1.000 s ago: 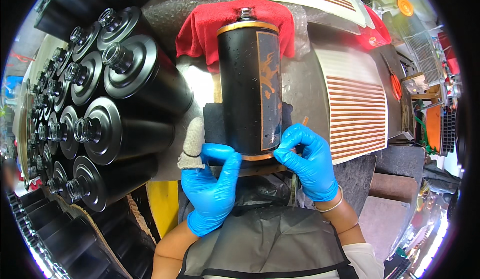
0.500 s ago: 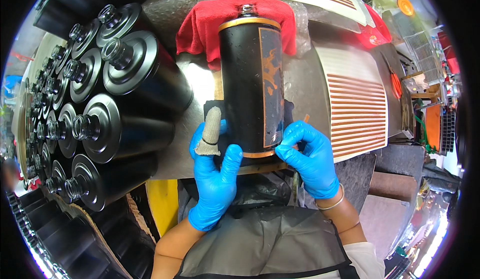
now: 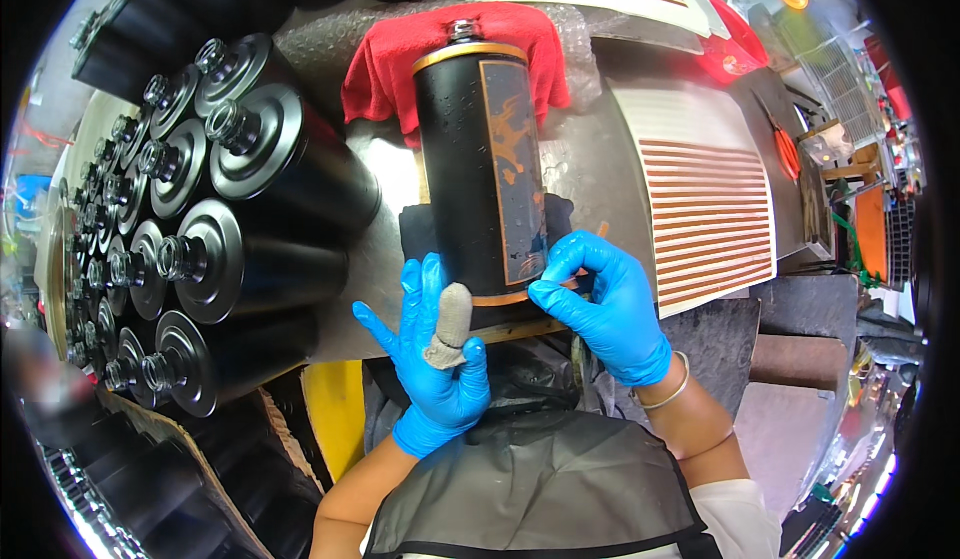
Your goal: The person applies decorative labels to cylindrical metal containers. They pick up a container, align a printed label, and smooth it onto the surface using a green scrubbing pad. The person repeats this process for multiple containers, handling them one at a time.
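A black bottle [image 3: 455,169] lies with its clear glass neck pointing away from me, water drops on its side. It has a gold band round the shoulder and a picture panel [image 3: 512,169] in orange and grey. A copper-coloured strip [image 3: 500,300] runs along its near end. My right hand [image 3: 605,309], gloved in blue, pinches at that end of the strip; a bit of orange shows behind the fingers. My left hand [image 3: 437,359], also gloved, is spread below the bottle, touching nothing, with a beige cloth finger cover [image 3: 452,324] on one finger.
A red cloth [image 3: 385,69] lies under the bottle's neck. Many black bottles [image 3: 290,149] are stacked at left. To the right lies a sheet of copper-coloured strips [image 3: 700,209], with orange-handled scissors [image 3: 787,154] beyond. A red bowl [image 3: 735,44] stands at the back.
My left hand has come away from the bottle's left side, dropping toward me with fingers spread. My right hand keeps its pinch at the bottle's near end. The view has shifted slightly.
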Tool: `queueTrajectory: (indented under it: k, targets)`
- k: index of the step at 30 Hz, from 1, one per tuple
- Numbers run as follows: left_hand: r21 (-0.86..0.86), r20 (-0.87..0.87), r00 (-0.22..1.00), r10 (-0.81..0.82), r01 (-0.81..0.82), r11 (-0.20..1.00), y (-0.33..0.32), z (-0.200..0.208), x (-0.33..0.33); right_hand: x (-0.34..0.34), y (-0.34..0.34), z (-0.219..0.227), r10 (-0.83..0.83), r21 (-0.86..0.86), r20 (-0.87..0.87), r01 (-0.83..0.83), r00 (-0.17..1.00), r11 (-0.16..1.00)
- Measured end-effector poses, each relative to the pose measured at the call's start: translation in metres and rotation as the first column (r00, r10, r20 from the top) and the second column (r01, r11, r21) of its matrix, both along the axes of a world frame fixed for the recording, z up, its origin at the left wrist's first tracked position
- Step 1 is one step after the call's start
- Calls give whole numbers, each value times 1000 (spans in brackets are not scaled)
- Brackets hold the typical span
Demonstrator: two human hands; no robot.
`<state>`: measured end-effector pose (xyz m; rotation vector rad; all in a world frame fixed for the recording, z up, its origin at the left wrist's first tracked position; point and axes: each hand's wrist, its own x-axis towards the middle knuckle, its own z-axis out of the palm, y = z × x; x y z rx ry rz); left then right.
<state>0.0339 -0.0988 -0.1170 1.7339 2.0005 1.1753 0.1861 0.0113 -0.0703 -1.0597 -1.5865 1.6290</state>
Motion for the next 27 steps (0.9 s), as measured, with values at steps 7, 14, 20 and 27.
queueTrajectory:
  k: [7,14,20,27]
  targets:
    - [27,-282,954,100,-96,995,6,21,3,3,8,4,79,-27,21,-78,997,997]
    - [95,-319,940,120,-94,991,32,26,13,12,9,-1,87,73,-13,-85,996,994]
    - [116,399,916,36,-90,989,43,9,-6,10,7,3,44,156,42,-50,998,986]
    - [-6,138,985,99,-99,995,32,17,-15,8,5,-3,-32,269,-24,37,999,963]
